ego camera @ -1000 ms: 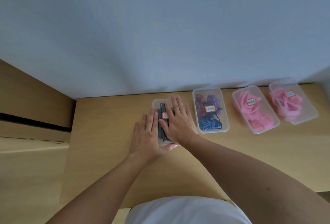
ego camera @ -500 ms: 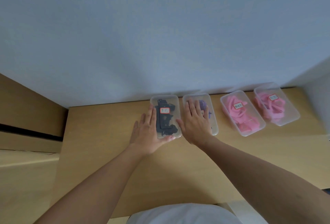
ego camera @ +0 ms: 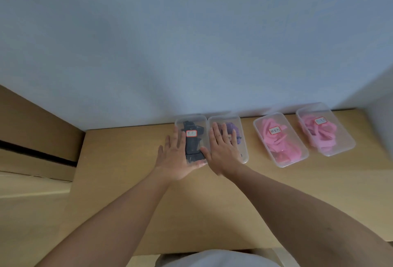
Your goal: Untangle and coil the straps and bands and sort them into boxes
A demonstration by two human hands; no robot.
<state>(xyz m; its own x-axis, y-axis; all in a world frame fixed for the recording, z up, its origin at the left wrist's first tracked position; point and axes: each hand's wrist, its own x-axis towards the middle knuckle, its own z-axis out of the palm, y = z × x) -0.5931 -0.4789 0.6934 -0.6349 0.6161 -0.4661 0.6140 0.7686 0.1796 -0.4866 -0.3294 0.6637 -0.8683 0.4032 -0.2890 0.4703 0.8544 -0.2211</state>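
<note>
- Light wooden worktop [ego camera: 127, 181] fills the lower view and runs back to a wall.
- Nearest, at the bottom edge, is a strip of white clothing [ego camera: 212, 259]; two bare forearms reach forward over it.
- One left hand [ego camera: 173, 158] lies flat with straight fingers against the left side of the first clear plastic lidded box [ego camera: 201, 118], thumb along its near end, gripping nothing.
- One right hand [ego camera: 223, 151] rests palm down, fingers spread and straight, on the lid of the second clear box [ego camera: 244, 151].
- Four such boxes stand in one row by the wall: the first holds black straps [ego camera: 192, 145], the second purple bands [ego camera: 232, 127].
- Well to the right, the third clear box [ego camera: 296, 139] and the fourth clear box [ego camera: 344, 136] each hold pink bands [ego camera: 274, 141].
- Three red-edged white labels [ego camera: 191, 133] show on lids.
- Farthest is the plain pale blue-grey wall [ego camera: 191, 43].
</note>
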